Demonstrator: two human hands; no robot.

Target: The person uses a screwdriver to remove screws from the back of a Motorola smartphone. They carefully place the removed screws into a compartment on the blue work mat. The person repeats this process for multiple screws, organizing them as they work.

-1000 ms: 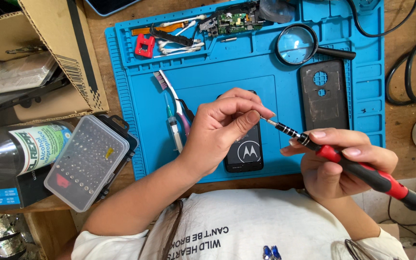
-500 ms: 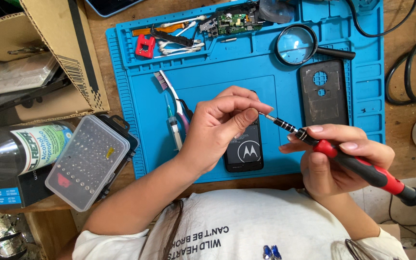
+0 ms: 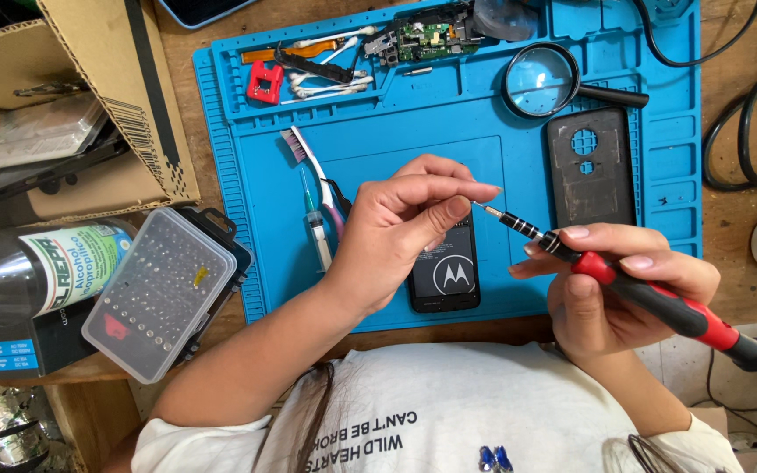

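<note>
Both hands working: left hand [image 3: 396, 232] fingertips now pinching the bit tip, having closed in; right hand [image 3: 611, 289] gripping red-and-black precision screwdriver [image 3: 650, 298] over black phone [image 3: 444, 271].

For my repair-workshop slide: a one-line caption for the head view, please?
Left hand pinches the tip of a red-handled screwdriver held by the right hand above a phone on a blue mat.

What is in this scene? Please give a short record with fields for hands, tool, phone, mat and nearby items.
left hand: fingertips pinch the screwdriver's bit tip
right hand: grips the screwdriver, red and black handle
phone: dark, lies on the mat under the left hand
mat: blue, on a wooden table
nearby: magnifier, back cover, toothbrush, bit case
</note>
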